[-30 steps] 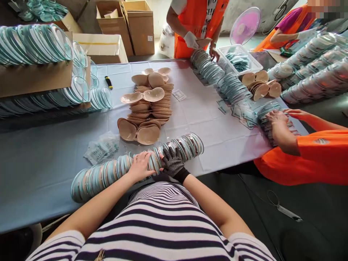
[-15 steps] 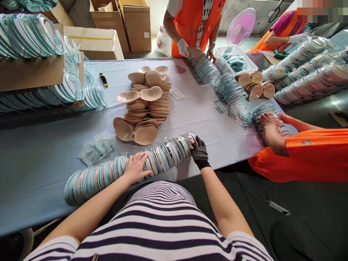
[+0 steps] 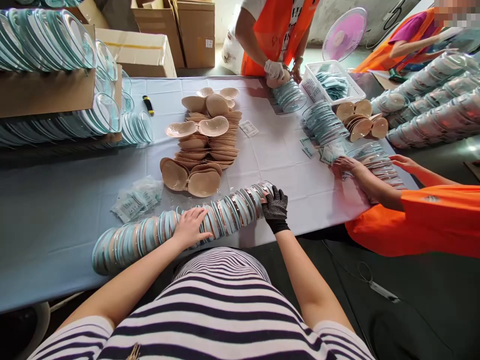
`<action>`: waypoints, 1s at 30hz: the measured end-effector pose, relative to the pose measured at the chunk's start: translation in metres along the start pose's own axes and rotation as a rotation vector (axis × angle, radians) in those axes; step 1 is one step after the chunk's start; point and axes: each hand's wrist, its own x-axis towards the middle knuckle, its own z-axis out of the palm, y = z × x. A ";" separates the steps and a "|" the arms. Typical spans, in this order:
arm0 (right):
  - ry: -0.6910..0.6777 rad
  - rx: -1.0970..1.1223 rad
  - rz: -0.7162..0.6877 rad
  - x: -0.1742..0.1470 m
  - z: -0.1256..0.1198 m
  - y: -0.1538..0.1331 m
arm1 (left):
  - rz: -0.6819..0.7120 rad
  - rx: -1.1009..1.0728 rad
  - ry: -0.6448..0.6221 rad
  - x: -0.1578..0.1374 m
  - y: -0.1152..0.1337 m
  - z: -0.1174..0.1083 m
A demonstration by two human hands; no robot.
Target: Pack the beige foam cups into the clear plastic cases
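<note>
Between both hands (image 3: 275, 207) (touching): packaged row (image 3: 225, 217)

Black dotted glove (image 3: 275, 207), beige cups (image 3: 195, 181)

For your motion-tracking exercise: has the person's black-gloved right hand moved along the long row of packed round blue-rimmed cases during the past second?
Yes. The black-gloved right hand slid rightwards from beside the bare left hand to the row of cases' right end.

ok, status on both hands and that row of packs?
Left hand flat on row of packs, mid-row. Gloved right hand pressed against its right end. Beige cups just beyond, apart.
</note>
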 end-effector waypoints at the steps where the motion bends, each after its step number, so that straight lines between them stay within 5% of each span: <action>1: -0.001 -0.017 -0.063 -0.003 -0.003 -0.015 | 0.003 -0.003 -0.003 0.000 0.000 -0.001; 5: -0.160 0.044 -0.484 -0.025 0.002 -0.079 | -0.013 -0.013 -0.006 0.001 0.002 -0.002; 8: -0.291 0.107 -0.636 -0.042 0.016 -0.104 | -0.022 -0.021 -0.007 0.001 0.002 -0.001; 17: -0.311 0.102 -0.575 -0.038 0.015 -0.086 | 0.029 -0.028 -0.045 -0.010 -0.016 -0.002; 30: -0.530 0.075 -0.714 -0.037 0.010 -0.132 | 0.128 0.015 -0.083 -0.005 -0.023 -0.006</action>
